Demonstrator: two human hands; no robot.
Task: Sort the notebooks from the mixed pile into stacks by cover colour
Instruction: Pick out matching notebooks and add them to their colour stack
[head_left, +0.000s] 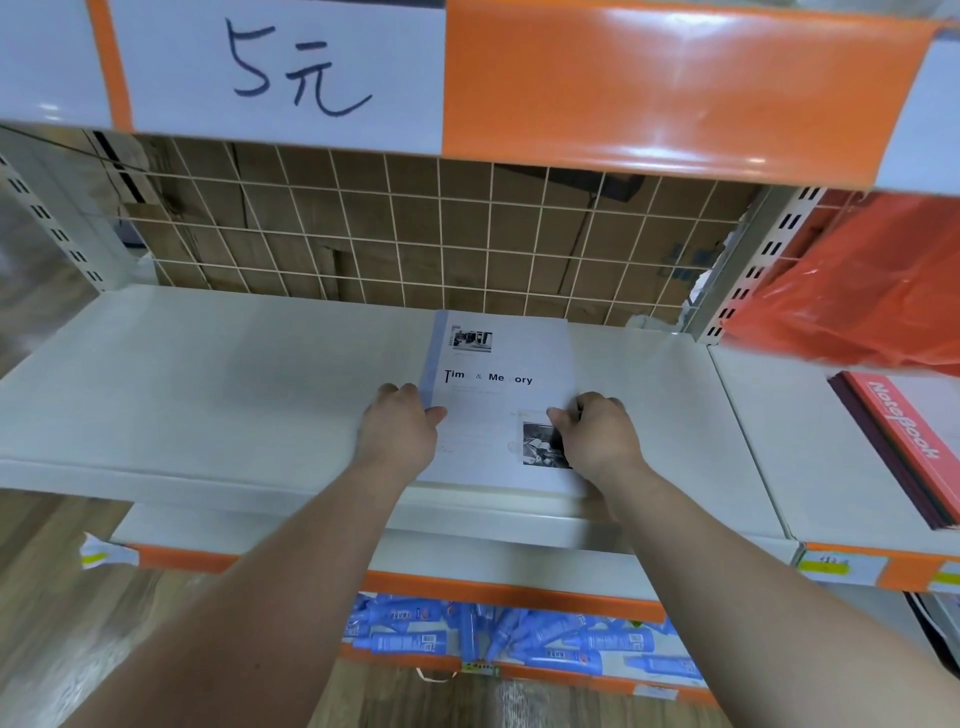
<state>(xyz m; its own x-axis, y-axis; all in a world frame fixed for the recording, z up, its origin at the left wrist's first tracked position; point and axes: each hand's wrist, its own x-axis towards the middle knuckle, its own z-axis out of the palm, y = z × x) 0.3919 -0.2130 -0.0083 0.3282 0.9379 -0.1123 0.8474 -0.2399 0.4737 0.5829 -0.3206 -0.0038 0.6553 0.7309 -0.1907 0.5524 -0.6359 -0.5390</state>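
Left hand (402, 423): grips the left edge of the white notebook (498, 364).
Right hand (597, 434): grips its right edge, thumb on cover.
Place: flat on the shelf (208, 374).
Red notebooks (904, 436): stacked well apart, rightward.

A shop: metal display shelves (218, 374) carried orange price strips (649, 88) and a handwritten "5元" sign (291, 67).

white notebook (500, 395) | flat, cover up, on shelf (234, 374) | red notebook stack (906, 449) | flat, well to its right
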